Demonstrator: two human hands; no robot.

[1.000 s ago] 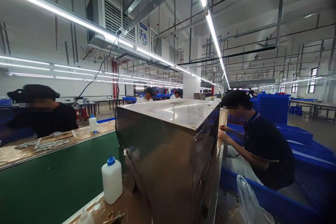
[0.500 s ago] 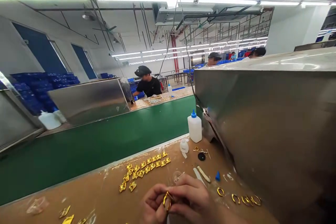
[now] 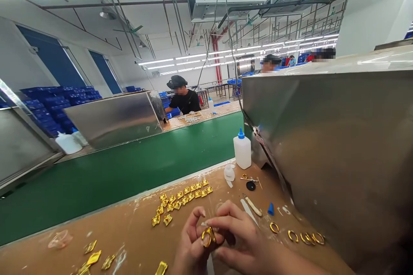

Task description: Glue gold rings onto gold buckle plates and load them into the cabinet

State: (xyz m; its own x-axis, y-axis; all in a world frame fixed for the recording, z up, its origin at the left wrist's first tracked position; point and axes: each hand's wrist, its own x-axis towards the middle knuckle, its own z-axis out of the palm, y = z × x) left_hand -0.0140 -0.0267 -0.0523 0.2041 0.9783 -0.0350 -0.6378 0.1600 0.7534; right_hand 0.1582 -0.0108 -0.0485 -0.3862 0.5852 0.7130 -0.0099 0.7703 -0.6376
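My left hand [image 3: 192, 245] holds a shiny gold ring [image 3: 207, 238] between its thumb and fingers, low in the middle of the view. Its index finger is raised off the piece. My right hand [image 3: 240, 234] comes in from the right, its bent fingertips at the top edge of the ring and its thumb lower down beside it. Fingers partly cover the ring. Beyond the hands, several small square gold pieces [image 3: 177, 205] lie in two rough rows. Right of my right hand lie a single gold ring [image 3: 274, 227] and several more rings [image 3: 293, 236].
A white bottle with a blue cap [image 3: 242, 152] stands at the back beside a small white container [image 3: 229, 173]. A knife-like tool [image 3: 253, 206], a blue cap [image 3: 270, 209] and a black disc [image 3: 251, 185] lie nearby. A metal panel [image 3: 325, 146] bounds the right; a green belt [image 3: 129, 172] runs behind.
My left index finger has lifted away from the ring, and my right fingers have shifted to its top. The ring has turned slightly in the grip. The camera view has tilted down a little.
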